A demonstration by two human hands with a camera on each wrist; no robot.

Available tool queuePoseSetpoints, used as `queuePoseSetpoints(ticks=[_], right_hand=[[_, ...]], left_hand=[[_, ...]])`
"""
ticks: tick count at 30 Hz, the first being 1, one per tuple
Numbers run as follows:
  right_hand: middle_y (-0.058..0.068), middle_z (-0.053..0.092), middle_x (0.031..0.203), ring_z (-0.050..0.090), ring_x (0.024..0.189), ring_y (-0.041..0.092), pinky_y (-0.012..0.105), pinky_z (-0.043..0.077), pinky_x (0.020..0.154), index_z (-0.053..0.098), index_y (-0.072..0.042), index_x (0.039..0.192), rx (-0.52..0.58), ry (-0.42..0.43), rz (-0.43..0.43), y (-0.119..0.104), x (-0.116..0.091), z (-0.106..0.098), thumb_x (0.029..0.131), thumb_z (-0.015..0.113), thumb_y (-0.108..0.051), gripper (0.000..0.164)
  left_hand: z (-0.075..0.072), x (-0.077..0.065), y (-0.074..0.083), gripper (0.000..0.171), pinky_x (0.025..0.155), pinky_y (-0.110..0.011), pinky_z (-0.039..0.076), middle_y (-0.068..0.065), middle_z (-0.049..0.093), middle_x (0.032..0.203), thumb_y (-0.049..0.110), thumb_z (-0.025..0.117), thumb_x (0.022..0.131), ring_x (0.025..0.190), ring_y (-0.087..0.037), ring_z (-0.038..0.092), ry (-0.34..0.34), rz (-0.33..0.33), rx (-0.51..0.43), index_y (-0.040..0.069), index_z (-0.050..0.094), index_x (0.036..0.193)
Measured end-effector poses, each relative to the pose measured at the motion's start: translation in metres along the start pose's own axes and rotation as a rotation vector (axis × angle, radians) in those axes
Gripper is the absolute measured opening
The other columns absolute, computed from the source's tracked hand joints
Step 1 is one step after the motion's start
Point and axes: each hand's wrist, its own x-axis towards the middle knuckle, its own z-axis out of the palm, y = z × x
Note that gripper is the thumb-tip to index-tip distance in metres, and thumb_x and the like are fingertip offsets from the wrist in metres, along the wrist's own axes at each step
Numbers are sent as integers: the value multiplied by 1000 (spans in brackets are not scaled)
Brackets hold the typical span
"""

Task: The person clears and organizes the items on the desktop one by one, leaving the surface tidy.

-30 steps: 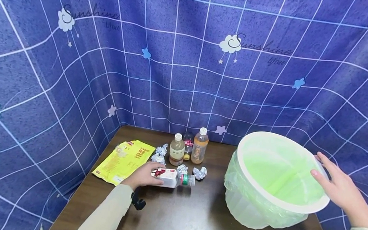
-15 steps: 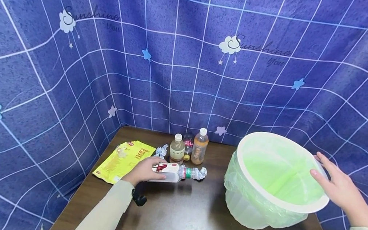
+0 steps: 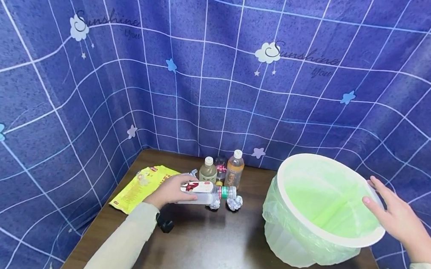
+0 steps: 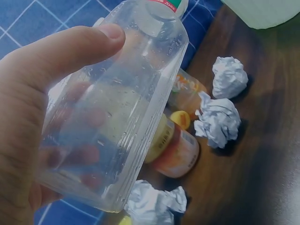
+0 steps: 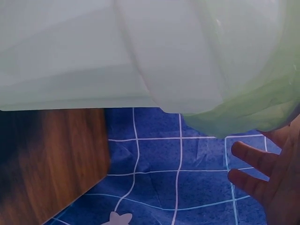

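Observation:
My left hand grips a clear plastic bottle round its body, thumb on the near side. The bottle lies on its side in the air, its green-and-red-banded neck pointing right. The left wrist view shows the bottle see-through, with drops inside and fingers behind it. My right hand rests at the right rim of a white trash can lined with a pale green bag. Its thumb reaches over the rim; in the right wrist view the fingers extend fairly straight beside the can.
Behind the held bottle stand a capped bottle, a dark bottle and an amber bottle. Crumpled paper balls lie nearby. A yellow snack bag lies at left on the brown table, before a blue curtain.
My left hand has lifted the bottle and moved it slightly away from me, over the paper balls. My right hand and the trash can stay in place.

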Motion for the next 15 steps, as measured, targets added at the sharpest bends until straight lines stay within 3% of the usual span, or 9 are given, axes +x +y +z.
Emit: queuePoseSetpoints(ticks=[7, 15], right_hand=[[26, 28, 142, 17, 130, 47, 63, 11, 100, 12, -13, 148, -2, -22, -6, 0, 0, -2, 93, 51, -30, 69], [26, 29, 141, 18, 131, 45, 57, 9, 104, 15, -11, 147, 14, -18, -47, -1, 0, -3, 93, 52, -28, 68]], left_hand=[[-8, 11, 7, 64, 79, -33, 45, 13, 57, 110, 66, 72, 59, 89, -7, 53, 18, 44, 57, 34, 61, 114], [-24, 23, 19, 61, 76, -28, 45, 19, 56, 99, 70, 68, 59, 84, -4, 52, 31, 96, 62, 36, 61, 110]])
